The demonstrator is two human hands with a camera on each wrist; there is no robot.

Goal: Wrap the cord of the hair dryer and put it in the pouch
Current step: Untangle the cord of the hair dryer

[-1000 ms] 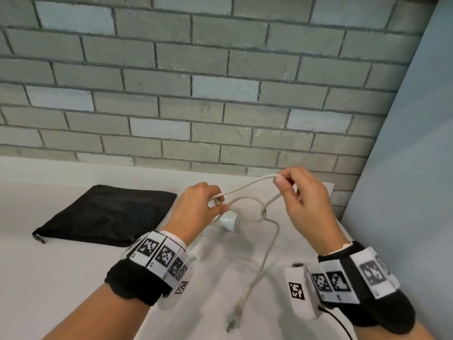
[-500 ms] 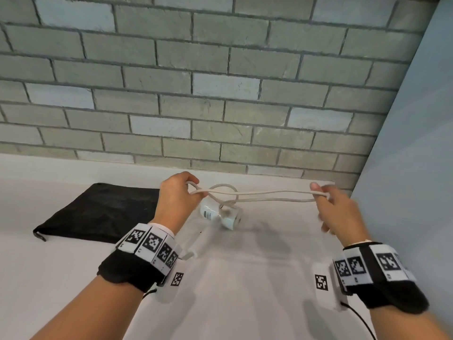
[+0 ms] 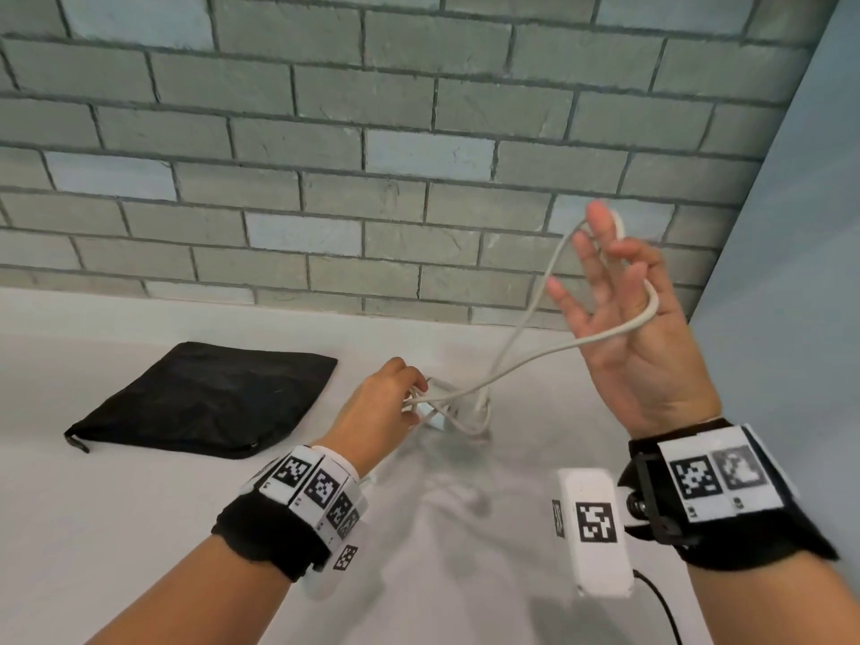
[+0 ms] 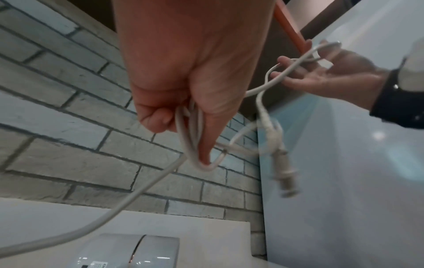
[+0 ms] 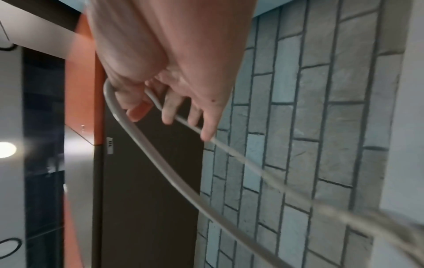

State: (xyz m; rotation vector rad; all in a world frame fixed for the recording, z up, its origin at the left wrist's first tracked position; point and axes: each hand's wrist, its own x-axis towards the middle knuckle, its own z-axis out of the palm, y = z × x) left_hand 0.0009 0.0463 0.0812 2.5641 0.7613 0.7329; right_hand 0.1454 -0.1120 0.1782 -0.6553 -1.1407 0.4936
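The white hair dryer (image 3: 447,410) lies on the counter, mostly hidden behind my left hand (image 3: 388,402); its body also shows in the left wrist view (image 4: 128,252). That hand grips several loops of the white cord (image 4: 190,137) in its curled fingers. The cord (image 3: 535,356) rises in two strands to my right hand (image 3: 619,318), which is held high with the palm toward me and the fingers spread. There the cord (image 5: 142,145) hooks round the thumb and runs across the fingers. The plug (image 4: 283,174) dangles, blurred, below the strands. The black pouch (image 3: 209,398) lies flat to the left.
A grey brick wall (image 3: 372,155) stands close behind the white counter (image 3: 139,528). A pale panel (image 3: 791,272) closes off the right side, just beyond my right hand.
My right hand rose from counter height, where it pulled the cord taut rightward, to a raised, spread pose with a loop round it. The left hand dropped slightly toward the dryer.
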